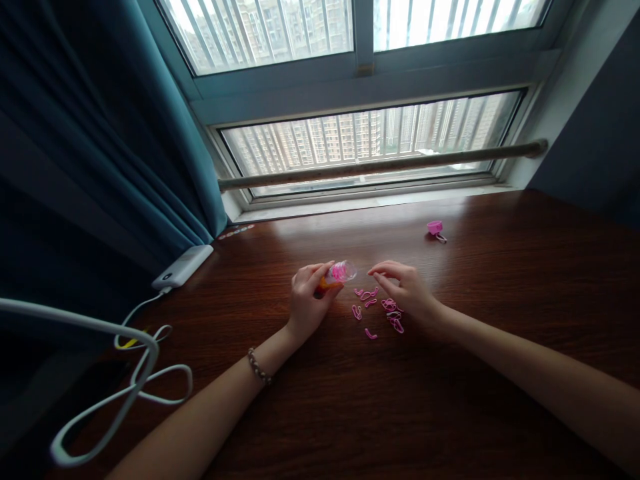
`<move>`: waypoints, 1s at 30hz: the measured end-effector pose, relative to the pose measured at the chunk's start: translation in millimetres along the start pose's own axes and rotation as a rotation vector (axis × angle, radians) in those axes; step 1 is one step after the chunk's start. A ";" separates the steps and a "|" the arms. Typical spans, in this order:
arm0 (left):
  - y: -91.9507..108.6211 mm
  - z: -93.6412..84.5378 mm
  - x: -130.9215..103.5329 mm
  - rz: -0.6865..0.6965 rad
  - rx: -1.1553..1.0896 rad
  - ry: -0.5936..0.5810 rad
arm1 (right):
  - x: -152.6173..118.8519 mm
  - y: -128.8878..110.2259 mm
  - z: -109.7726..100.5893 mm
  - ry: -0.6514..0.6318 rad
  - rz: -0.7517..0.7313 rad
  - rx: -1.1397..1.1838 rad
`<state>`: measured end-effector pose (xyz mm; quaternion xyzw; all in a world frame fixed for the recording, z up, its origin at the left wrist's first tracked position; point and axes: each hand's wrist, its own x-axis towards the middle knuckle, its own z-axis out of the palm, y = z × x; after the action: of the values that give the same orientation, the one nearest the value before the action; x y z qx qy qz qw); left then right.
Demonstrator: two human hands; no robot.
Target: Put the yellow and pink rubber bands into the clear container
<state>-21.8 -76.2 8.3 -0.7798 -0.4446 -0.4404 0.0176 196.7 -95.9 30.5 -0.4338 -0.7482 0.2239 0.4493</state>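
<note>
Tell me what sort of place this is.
Probably a room high up in a residential building: a blue curtain hangs beside a large window, tall buildings show outside, and a wooden tabletop lies below.

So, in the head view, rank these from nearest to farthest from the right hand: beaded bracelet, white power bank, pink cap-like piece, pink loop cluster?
1. Pink loop cluster, beside the right hand.
2. Pink cap-like piece, toward the window.
3. Beaded bracelet, on the left wrist.
4. White power bank, far left, by the curtain.
</note>
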 end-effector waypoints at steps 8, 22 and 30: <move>-3.7 2.2 1.0 -0.049 -0.043 -0.004 | -15.3 4.8 21.1 -0.461 -0.270 -0.147; -3.3 2.6 0.6 -0.037 -0.061 -0.004 | 16.3 -18.8 -46.6 -0.759 0.052 -0.174; -1.9 1.8 0.5 -0.030 -0.047 -0.017 | 2.2 -5.8 -45.0 -0.712 0.222 -0.501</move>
<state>-21.8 -74.0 6.9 -0.7770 -0.4460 -0.4442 -0.0109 232.7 -99.5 58.1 -0.5027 -0.8363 0.2180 0.0179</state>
